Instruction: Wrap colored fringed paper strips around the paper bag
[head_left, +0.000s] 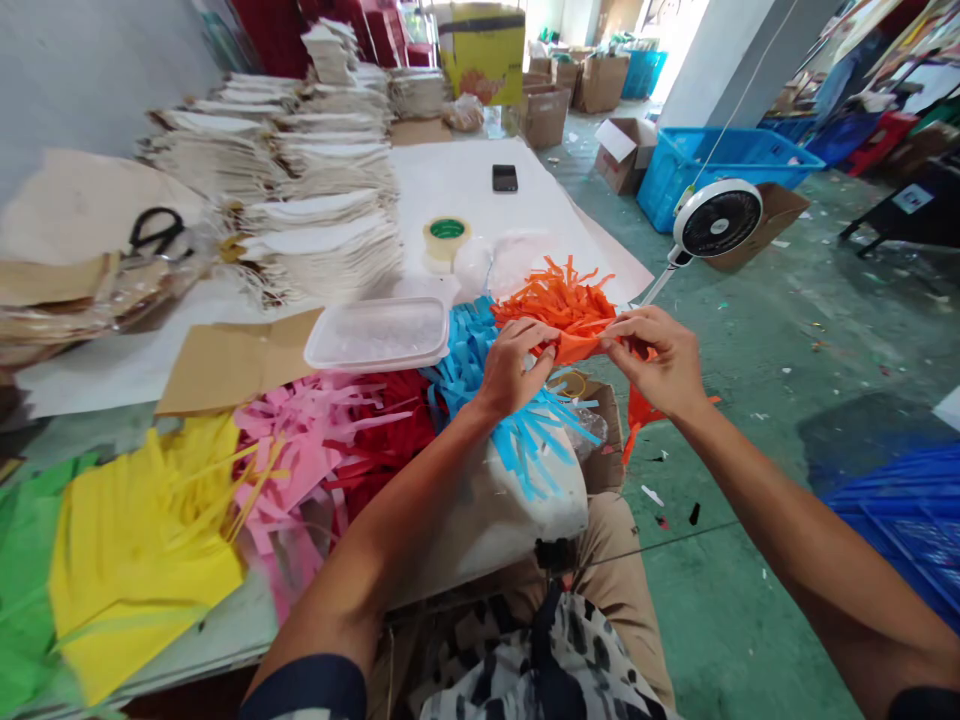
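Observation:
Both my hands grip a bunch of orange fringed strips (559, 300), which looks like paper or thin fabric. My left hand (516, 368) pinches its near left edge between thumb and fingers. At the right end, my right hand (656, 355) pinches the same band, and an orange tail (641, 410) hangs below it. Beneath my left hand lies a heap of light blue fringed strips (469, 345), spilling over the table's edge. Dark red strips (382, 425), pink strips (300, 440), yellow strips (142, 530) and green strips (34, 580) lie in a row to the left.
A lidded plastic box (377, 333), tape roll (448, 240) and phone (505, 178) rest on the table. Stacks of white sheets (322, 240) and black-handled scissors (156, 232) are at left. A small fan (718, 220) stands at the table's right edge, near a blue crate (660, 185).

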